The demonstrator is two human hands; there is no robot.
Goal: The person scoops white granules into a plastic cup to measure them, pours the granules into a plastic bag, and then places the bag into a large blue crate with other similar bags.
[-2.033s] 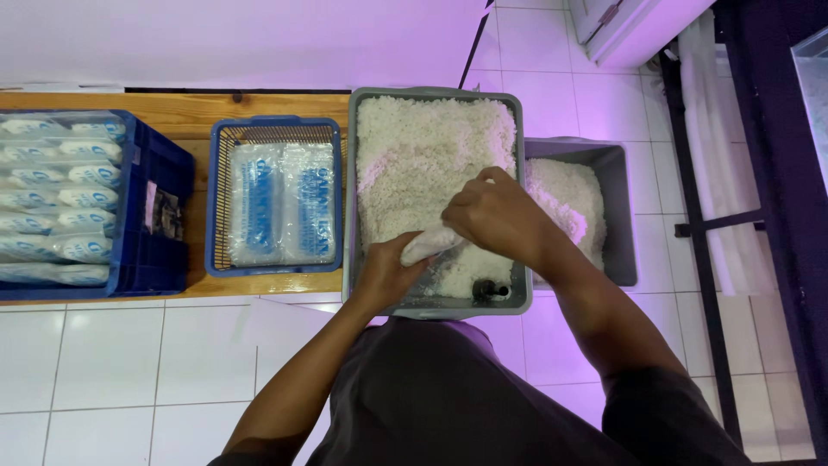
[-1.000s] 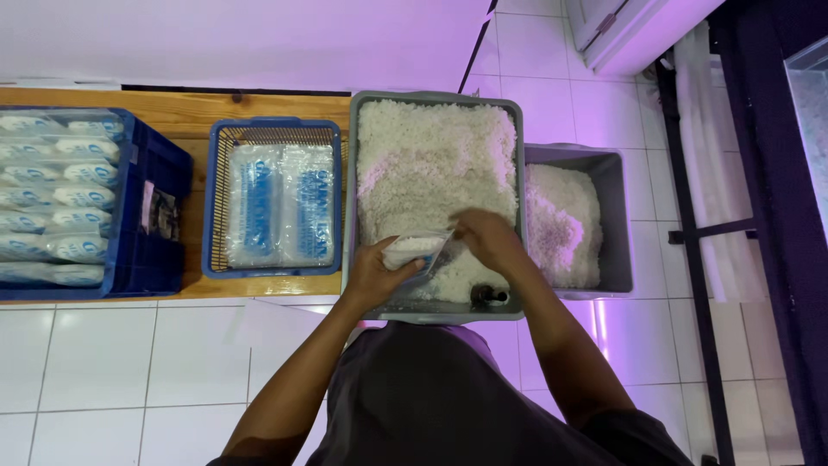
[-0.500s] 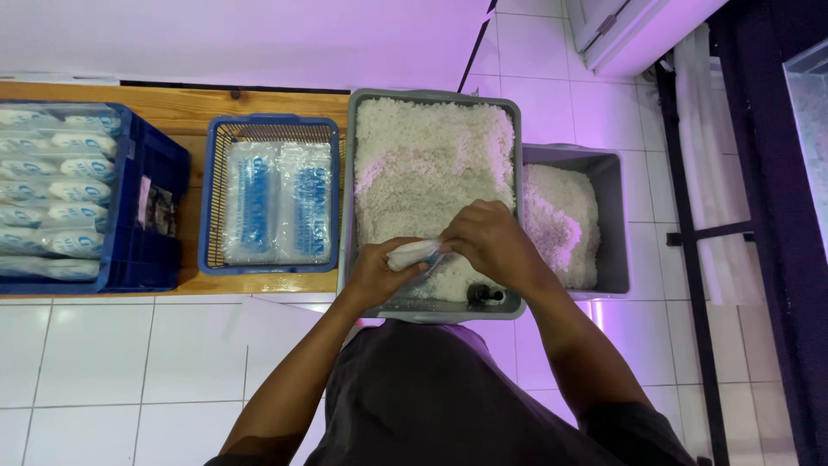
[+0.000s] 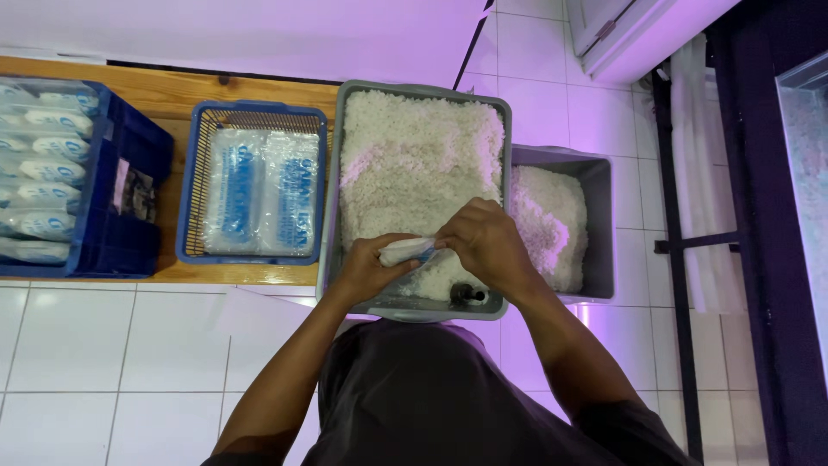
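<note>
A small clear plastic bag (image 4: 407,250) with white grains inside is held between both hands over the near end of a large grey tub (image 4: 417,88) heaped with white grains (image 4: 418,155). My left hand (image 4: 371,269) grips the bag's left part from below. My right hand (image 4: 483,243) closes over the bag's right end. A small dark object (image 4: 466,295) lies in the tub by the near rim, just under my right wrist.
A second grey bin (image 4: 599,220) with white grains stands to the right. A blue wire basket (image 4: 252,192) holds two filled printed bags. A dark blue crate (image 4: 129,203) at far left holds several packed bags, both on a wooden bench (image 4: 177,97). White tiled floor below.
My right hand came down from above the grains to the bag in my left hand and now pinches its right end. My left hand has barely moved.
</note>
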